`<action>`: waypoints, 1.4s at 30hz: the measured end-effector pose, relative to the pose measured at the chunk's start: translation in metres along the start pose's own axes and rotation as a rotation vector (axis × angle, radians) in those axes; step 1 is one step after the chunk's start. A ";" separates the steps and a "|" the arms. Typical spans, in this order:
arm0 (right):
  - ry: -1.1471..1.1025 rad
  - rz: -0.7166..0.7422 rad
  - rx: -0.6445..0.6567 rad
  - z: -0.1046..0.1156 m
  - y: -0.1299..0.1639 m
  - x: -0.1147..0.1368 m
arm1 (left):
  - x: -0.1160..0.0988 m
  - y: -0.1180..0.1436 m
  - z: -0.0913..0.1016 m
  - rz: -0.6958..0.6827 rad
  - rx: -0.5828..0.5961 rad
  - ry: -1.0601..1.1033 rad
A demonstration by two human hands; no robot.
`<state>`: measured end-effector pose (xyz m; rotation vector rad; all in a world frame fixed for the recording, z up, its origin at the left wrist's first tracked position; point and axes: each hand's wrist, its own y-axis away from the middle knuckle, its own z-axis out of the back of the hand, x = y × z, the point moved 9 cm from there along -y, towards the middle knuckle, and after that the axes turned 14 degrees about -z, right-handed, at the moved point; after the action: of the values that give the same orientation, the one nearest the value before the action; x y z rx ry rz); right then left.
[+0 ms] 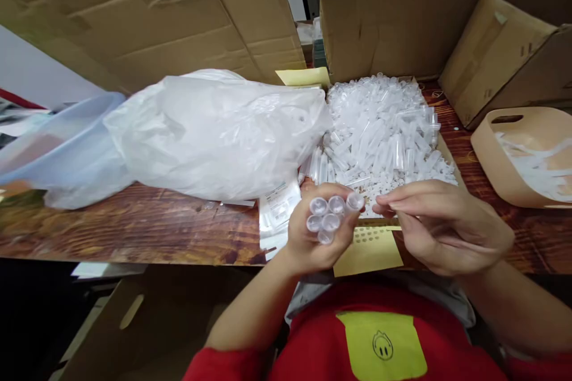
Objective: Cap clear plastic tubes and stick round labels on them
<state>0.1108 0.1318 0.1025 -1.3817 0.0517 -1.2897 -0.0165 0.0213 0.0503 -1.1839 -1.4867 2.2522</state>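
Observation:
My left hand [308, 244] is closed around a bundle of several clear plastic tubes [330, 221], their round ends turned toward me. One of these tubes sticks out a little at the right, by the thumb and fingertip. Just to the right, my right hand [447, 229] has its thumb and fingers pinched together, a small gap away from the bundle. Whatever lies between its fingertips, if anything, is hidden or too small to name. Behind both hands spreads a large heap of clear and whitish plastic tubes and small pieces [379, 131].
A big white plastic bag [218, 131] lies left of the heap, beside a bluish translucent container [80, 137]. At right stands a beige basket [496, 161] with white strips. Cardboard boxes [491, 53] line the back. A yellow paper [370, 253] lies at the wooden table's [179, 226] front edge.

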 end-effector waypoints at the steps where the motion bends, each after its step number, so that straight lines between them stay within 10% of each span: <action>1: 0.044 0.049 0.057 -0.003 -0.006 0.006 | -0.004 -0.001 -0.004 -0.023 -0.003 0.023; 6: 0.242 0.161 0.304 -0.012 -0.014 0.014 | -0.007 -0.001 -0.012 -0.061 -0.025 0.074; 42: 0.433 0.077 0.405 -0.016 0.002 0.005 | 0.006 0.007 -0.013 -0.050 0.047 0.089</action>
<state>0.1029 0.1174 0.0996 -0.7384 0.1294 -1.4225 -0.0095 0.0296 0.0390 -1.2035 -1.4074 2.1599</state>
